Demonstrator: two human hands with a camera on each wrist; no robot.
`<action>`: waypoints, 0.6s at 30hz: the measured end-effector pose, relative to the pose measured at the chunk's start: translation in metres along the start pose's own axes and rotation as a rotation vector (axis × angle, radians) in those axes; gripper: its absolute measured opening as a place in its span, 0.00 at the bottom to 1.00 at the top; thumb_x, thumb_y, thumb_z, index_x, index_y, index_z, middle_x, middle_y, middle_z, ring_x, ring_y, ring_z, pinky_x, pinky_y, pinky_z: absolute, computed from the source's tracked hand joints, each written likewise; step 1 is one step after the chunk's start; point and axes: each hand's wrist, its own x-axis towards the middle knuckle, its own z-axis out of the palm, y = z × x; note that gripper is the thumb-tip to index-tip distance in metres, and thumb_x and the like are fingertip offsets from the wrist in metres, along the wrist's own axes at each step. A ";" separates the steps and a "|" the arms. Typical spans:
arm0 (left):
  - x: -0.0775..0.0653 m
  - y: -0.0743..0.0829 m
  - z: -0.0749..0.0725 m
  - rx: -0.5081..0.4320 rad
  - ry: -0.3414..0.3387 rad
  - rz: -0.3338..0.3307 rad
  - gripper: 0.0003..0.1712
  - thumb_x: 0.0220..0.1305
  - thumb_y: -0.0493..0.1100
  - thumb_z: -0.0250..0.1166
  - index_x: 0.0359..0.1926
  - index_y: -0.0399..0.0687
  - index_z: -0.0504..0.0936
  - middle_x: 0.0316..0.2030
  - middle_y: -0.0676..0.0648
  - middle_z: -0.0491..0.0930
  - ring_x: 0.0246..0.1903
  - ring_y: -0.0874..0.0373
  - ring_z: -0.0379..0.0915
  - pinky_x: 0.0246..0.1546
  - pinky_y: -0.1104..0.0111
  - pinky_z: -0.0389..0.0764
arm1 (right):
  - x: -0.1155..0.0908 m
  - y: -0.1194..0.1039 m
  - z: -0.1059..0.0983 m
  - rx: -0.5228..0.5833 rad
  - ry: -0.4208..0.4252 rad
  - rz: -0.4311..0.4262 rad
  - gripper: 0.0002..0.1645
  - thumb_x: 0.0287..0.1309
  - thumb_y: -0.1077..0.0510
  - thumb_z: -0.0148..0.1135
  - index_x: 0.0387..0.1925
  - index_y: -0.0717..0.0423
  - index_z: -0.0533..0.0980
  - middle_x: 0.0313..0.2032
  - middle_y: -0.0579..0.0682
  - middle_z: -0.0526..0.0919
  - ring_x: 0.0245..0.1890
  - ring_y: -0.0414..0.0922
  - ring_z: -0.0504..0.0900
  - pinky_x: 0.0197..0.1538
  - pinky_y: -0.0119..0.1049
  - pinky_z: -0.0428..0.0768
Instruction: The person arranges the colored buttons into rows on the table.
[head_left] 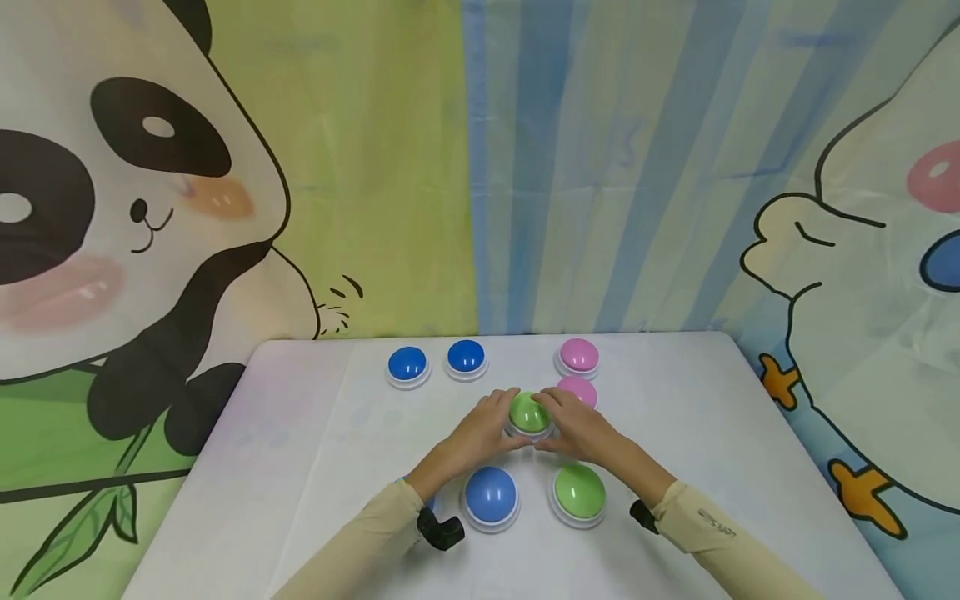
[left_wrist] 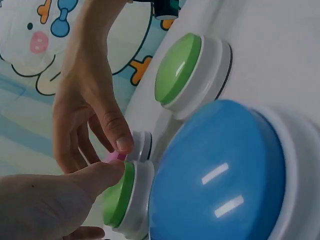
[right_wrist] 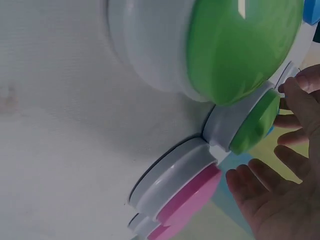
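Observation:
A green domed button (head_left: 529, 412) on a white round base sits near the middle of the table, between the two hands. My left hand (head_left: 480, 429) is at its left side, thumb toward me and fingers on the far side. On the other side is my right hand (head_left: 579, 427), its fingers spread and lightly bent. In the right wrist view the right hand (right_wrist: 280, 200) appears apart from the green button (right_wrist: 257, 122). In the left wrist view the left thumb overlaps the green button (left_wrist: 120, 197); whether it touches cannot be told. A pink button (head_left: 577, 391) stands just behind, partly hidden by the right hand.
Nearer me are a blue button (head_left: 491, 497) and another green button (head_left: 579, 495). Another blue button (head_left: 426, 493) is mostly hidden by the left wrist. Two blue buttons (head_left: 407, 365) stand at the back left, and a pink button (head_left: 578, 357) at the back right of the white table (head_left: 300, 500).

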 end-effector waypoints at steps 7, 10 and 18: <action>0.015 -0.009 0.011 -0.043 -0.048 -0.003 0.44 0.50 0.58 0.68 0.64 0.47 0.60 0.54 0.46 0.70 0.53 0.55 0.69 0.55 0.64 0.74 | 0.020 0.002 0.015 0.057 -0.066 0.011 0.40 0.44 0.47 0.70 0.58 0.55 0.67 0.53 0.56 0.73 0.52 0.51 0.74 0.53 0.44 0.78; 0.020 -0.012 0.015 -0.040 -0.040 0.010 0.44 0.50 0.57 0.68 0.64 0.48 0.61 0.54 0.47 0.71 0.53 0.56 0.69 0.55 0.65 0.74 | 0.022 0.003 0.018 0.061 -0.059 0.020 0.40 0.44 0.50 0.71 0.59 0.56 0.66 0.53 0.57 0.73 0.51 0.51 0.74 0.52 0.45 0.78; 0.024 -0.015 0.018 -0.038 -0.025 0.013 0.45 0.48 0.55 0.70 0.64 0.48 0.60 0.55 0.47 0.70 0.54 0.55 0.69 0.56 0.64 0.73 | 0.019 0.008 0.020 0.122 -0.057 0.029 0.43 0.43 0.54 0.72 0.61 0.56 0.64 0.54 0.61 0.73 0.55 0.55 0.73 0.55 0.50 0.76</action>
